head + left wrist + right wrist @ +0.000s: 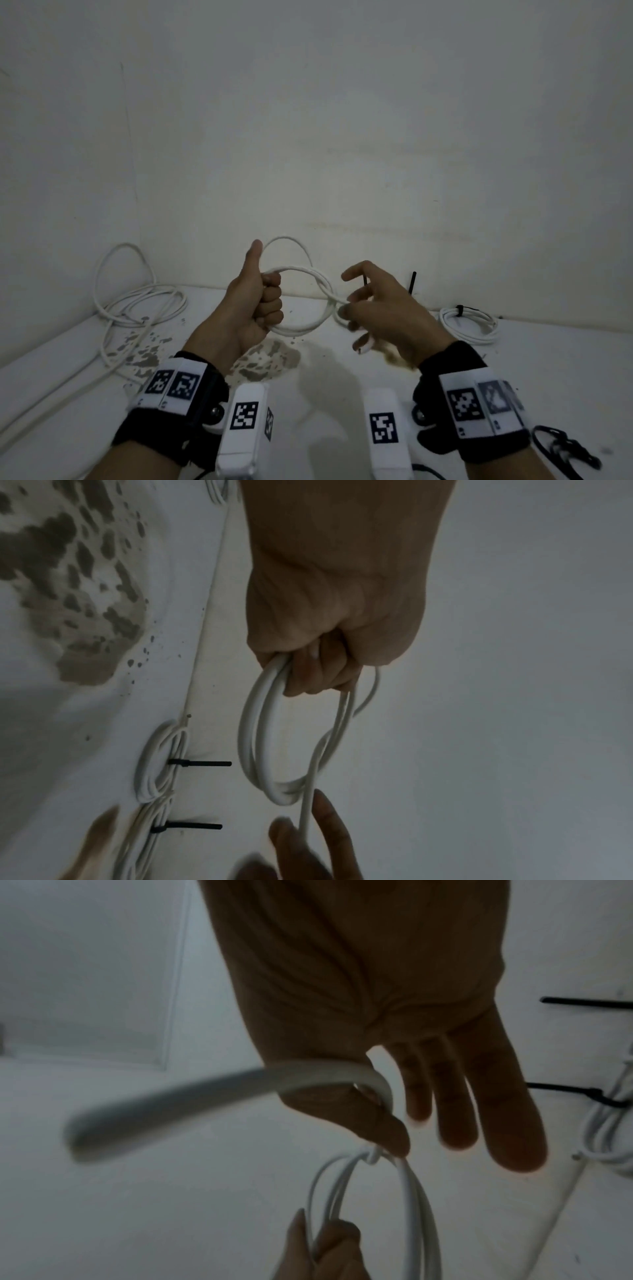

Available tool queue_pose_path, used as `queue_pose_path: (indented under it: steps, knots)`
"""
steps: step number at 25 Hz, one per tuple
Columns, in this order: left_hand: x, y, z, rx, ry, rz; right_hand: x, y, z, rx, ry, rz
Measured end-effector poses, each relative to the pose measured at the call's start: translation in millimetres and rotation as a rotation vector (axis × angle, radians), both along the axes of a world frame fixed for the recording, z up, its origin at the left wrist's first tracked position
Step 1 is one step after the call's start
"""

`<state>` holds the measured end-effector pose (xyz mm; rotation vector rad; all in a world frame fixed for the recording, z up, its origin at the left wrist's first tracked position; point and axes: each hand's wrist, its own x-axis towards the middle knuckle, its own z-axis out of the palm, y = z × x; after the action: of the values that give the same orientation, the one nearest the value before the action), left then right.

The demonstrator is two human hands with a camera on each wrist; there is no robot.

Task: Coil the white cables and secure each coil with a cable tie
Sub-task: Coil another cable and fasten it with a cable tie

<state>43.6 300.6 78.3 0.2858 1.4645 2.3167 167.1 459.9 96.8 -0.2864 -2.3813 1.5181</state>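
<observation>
- L hand (255, 310) is up over the white table (342, 394), fingers curled tight round the white cable coil (301, 301), thumb sticking up.
- R hand (383, 315) is at the other side of the coil. Thumb w/ a finger pinches the loose cable end there; other fingers are spread out straight.
- 2 tied coils (157, 764) lie by the wall on the R, each w/ a black cable tie (200, 763).
- A messy, loose white cable (137, 301) lies in the far L corner.
- Black ties (561, 448) lie near the R wrist.
</observation>
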Motion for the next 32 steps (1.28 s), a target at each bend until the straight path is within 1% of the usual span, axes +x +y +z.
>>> queue_pose_path:
  steps: [1,3,5,8,10,12,13,14,16,17,18,20,21,23,25,27,29,32]
  knots:
    - [-5,-4,0,0.027,-0.017,0.042,4,3,4,-0.063,0.0,0.006]
    - [-13,-11,-3,0.056,-0.061,0.103,9,12,12,-0.113,0.041,-0.072]
    - [-21,-16,-10,0.045,-0.091,0.13,11,16,19,-0.147,0.122,-0.144]
    - [-28,-17,-18,0.034,-0.104,0.168,11,8,22,-0.231,0.193,-0.169]
    - [-32,-19,-20,0.056,-0.111,0.154,8,2,20,-0.323,0.256,-0.13]
    - [-35,-23,-22,0.123,-0.154,0.107,7,-1,22,-0.409,0.295,-0.029]
    - [-36,-26,-22,0.177,-0.19,0.072,9,-1,24,-0.416,0.286,0.04]
    - [-36,-28,-22,0.235,-0.229,0.033,11,1,26,-0.391,0.261,0.11]
    - [-36,-31,-19,0.353,-0.292,-0.04,17,3,29,-0.24,0.234,0.209]
    - [-36,-32,-16,0.399,-0.31,-0.063,18,5,27,-0.099,0.238,0.219]
    - [-37,-31,-14,0.435,-0.318,-0.069,17,7,23,0.09,0.248,0.195]
    - [-35,-27,-7,0.467,-0.31,-0.047,11,9,14,0.467,0.256,0.111]
    - [-33,-23,-5,0.469,-0.301,-0.03,7,7,10,0.57,0.253,0.108]
    - [-25,-15,0,0.476,-0.282,-0.003,1,-1,2,0.608,0.257,0.148]
    - [-16,-7,3,0.472,-0.253,0.04,-5,-14,-4,0.65,0.275,0.145]
    - [-7,1,6,0.408,-0.193,0.084,-11,-23,-9,0.715,0.309,0.119]
    - [0,8,8,0.347,-0.14,0.086,-13,-30,-12,0.747,0.306,0.129]
    - [8,17,7,0.273,-0.106,0.042,-15,-35,-18,0.786,0.301,0.15]
